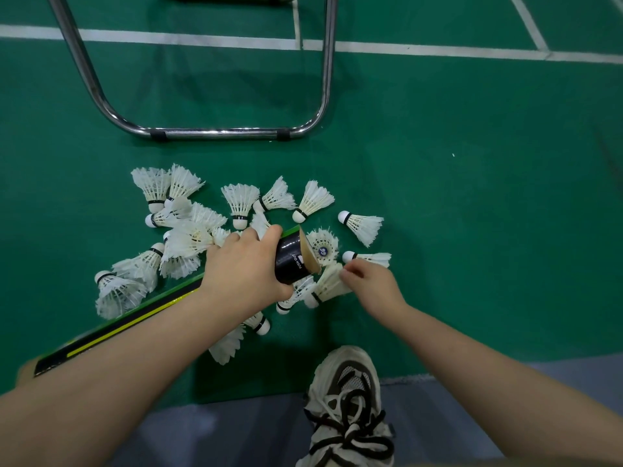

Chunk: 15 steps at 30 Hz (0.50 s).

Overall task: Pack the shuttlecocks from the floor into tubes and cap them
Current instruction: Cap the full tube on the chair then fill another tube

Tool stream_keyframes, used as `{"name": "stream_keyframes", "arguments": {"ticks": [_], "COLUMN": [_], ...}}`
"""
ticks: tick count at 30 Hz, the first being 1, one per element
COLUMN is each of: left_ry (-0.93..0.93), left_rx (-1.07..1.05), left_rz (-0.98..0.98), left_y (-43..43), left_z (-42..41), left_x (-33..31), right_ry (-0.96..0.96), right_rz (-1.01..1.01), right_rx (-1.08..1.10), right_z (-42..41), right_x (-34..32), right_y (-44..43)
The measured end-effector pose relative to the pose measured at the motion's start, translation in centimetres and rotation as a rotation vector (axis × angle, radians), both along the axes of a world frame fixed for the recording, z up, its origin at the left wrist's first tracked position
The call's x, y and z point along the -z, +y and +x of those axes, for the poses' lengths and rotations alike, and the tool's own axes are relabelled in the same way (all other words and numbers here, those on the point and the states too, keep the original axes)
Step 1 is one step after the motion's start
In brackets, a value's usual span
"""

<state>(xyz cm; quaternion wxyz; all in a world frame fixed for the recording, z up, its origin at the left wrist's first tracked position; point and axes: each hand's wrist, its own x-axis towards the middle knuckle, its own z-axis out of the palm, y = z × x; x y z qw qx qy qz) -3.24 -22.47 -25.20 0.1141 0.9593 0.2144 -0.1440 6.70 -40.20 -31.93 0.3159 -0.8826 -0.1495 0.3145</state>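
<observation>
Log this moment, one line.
left hand grips tube | right hand pinches shuttlecock near tube mouth | tube uncapped | other shuttlecocks on floor

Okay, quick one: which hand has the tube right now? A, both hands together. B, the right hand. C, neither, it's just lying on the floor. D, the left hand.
D: the left hand is wrapped round the tube just behind its open mouth, while the right hand pinches the feathers of a shuttlecock beside that mouth and does not touch the tube.
</observation>
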Motion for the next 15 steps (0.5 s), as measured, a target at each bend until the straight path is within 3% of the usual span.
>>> {"name": "stream_keyframes", "arguments": {"ticks": [8,12,15], "left_ry": [-0.002,-0.015,-0.048], "left_rx": [-0.002,-0.009,-0.023], "left_rz": [-0.003,-0.002,-0.006], "left_y": [0.2,0.5,0.9], "left_z": [-0.3,-0.3,0.0], "left_x": [0.1,0.2,0.1], "right_ry": [-0.292,-0.188,-0.027], "right_rz": [0.394,0.521,0.492], "right_rx": [0.436,0.262,0.06], "right_z": [1.5,0.3,-1.2], "right_x": [-3.2,-5.4,-6.2], "right_y": [1.5,3.8,5.4]}}
